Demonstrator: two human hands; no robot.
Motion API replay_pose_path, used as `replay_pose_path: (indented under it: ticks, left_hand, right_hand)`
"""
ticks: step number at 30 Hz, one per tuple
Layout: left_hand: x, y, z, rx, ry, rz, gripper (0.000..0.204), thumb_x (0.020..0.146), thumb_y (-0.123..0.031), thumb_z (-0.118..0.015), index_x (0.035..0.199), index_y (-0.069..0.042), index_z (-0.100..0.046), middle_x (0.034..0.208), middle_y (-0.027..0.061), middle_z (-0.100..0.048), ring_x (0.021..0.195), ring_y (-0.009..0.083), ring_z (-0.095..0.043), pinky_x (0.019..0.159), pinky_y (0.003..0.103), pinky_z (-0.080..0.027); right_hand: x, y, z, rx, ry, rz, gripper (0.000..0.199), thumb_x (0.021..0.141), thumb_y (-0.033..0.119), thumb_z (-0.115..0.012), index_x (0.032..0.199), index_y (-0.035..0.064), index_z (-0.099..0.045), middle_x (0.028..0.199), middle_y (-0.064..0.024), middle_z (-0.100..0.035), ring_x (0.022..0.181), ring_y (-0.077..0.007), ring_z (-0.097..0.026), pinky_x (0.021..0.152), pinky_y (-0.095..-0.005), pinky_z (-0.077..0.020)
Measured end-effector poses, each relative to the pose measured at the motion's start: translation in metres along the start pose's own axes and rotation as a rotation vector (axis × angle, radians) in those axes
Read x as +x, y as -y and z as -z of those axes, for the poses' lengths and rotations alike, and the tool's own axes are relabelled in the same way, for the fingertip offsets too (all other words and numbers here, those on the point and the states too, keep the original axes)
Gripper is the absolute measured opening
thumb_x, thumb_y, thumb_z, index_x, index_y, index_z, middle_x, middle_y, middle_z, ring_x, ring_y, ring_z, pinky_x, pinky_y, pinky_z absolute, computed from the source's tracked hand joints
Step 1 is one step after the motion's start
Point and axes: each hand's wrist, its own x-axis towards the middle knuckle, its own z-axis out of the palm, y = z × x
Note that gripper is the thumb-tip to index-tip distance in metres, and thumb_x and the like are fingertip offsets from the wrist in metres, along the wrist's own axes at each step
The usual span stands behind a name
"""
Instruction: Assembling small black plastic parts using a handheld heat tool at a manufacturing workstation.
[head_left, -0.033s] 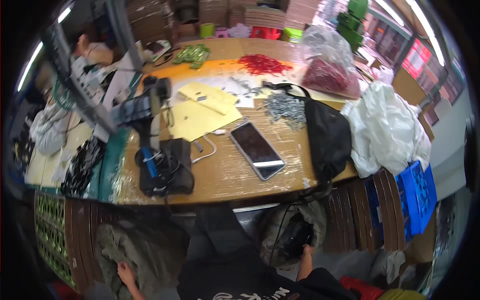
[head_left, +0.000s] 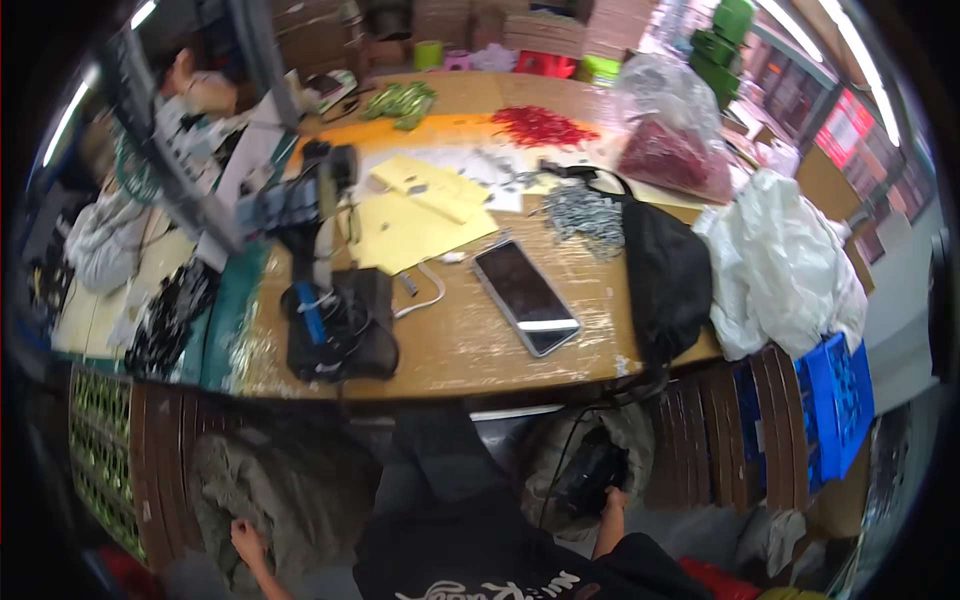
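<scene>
My left hand (head_left: 247, 541) is low on the left, its fingers curled against a grey-green cloth sack (head_left: 290, 490). Whether cloth is pinched in them is too small to tell. On the right, my right hand (head_left: 614, 502) closes at the lower end of a black bundle (head_left: 592, 470). That bundle sits in the mouth of a second grey-green sack (head_left: 640, 435), and its kind does not show clearly. Above both hands, a phone (head_left: 526, 298) with a dark screen lies on the brown table (head_left: 450, 350).
Along the table's right side lie a black bag (head_left: 668, 275), grey small parts (head_left: 585, 218) and a white plastic bag (head_left: 785, 265). A black stand with a blue-banded device (head_left: 340, 325) is at the left. Brown stacked boards (head_left: 690, 435) and a blue crate (head_left: 838, 405) flank the right sack.
The table and the things on it have shifted slightly right in the picture. Both hands stay nearly where they were, the left one a little farther left.
</scene>
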Motion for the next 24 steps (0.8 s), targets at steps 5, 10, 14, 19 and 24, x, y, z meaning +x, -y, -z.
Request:
replay_pose_path:
  ticks: [5,10,14,19,24]
  left_hand:
    - [-0.01,0.054,0.042,-0.054,-0.063,0.391,0.021,0.077,-0.016,-0.047,0.091,-0.002,-0.052,0.079,0.0159,-0.058,0.073,0.0326,-0.056,0.064,0.041,-0.043]
    - [0.033,0.078,0.028,0.229,-0.209,0.178,0.023,0.076,-0.012,-0.047,0.095,0.0,-0.048,0.09,0.0184,-0.054,0.084,0.035,-0.052,0.07,0.043,-0.04]
    - [0.068,0.12,0.0,0.196,-0.181,0.117,0.027,0.071,-0.012,-0.049,0.095,0.003,-0.049,0.096,0.0199,-0.053,0.092,0.0356,-0.049,0.077,0.041,-0.039]
    - [0.058,0.133,-0.04,0.042,-0.399,-0.033,0.042,0.07,-0.013,-0.052,0.104,0.01,-0.042,0.108,0.0273,-0.044,0.103,0.0391,-0.04,0.09,0.041,-0.03]
    - [0.032,0.048,-0.028,-0.08,-0.637,0.225,0.037,0.066,-0.007,-0.051,0.1,0.009,-0.045,0.098,0.0242,-0.046,0.095,0.0358,-0.042,0.086,0.039,-0.032]
  right_hand:
    - [-0.11,0.159,0.015,0.465,-0.182,0.251,0.027,0.07,0.003,-0.049,0.097,0.0,-0.046,0.087,-0.008,-0.048,0.076,-0.017,-0.047,0.071,-0.0292,-0.0397]
    - [-0.2,0.316,0.093,0.837,-0.216,0.947,0.029,0.077,0.001,-0.048,0.105,-0.0014,-0.043,0.106,-0.0122,-0.047,0.097,-0.0203,-0.047,0.082,-0.0299,-0.039]
    - [-0.323,0.413,0.111,0.893,-0.044,1.347,0.024,0.079,-0.003,-0.051,0.102,-0.0028,-0.045,0.099,-0.012,-0.052,0.086,-0.0155,-0.052,0.077,-0.0247,-0.043]
    - [-0.364,0.517,0.024,0.161,0.55,1.564,0.02,0.079,0.009,-0.055,0.096,-0.0008,-0.051,0.085,-0.0072,-0.057,0.075,-0.0115,-0.054,0.066,-0.0222,-0.0443]
    - [-0.273,0.606,-0.039,-0.287,0.56,1.622,0.032,0.078,0.014,-0.057,0.104,-0.0036,-0.05,0.069,-0.0068,-0.057,0.054,-0.01,-0.051,0.047,-0.0211,-0.0402]
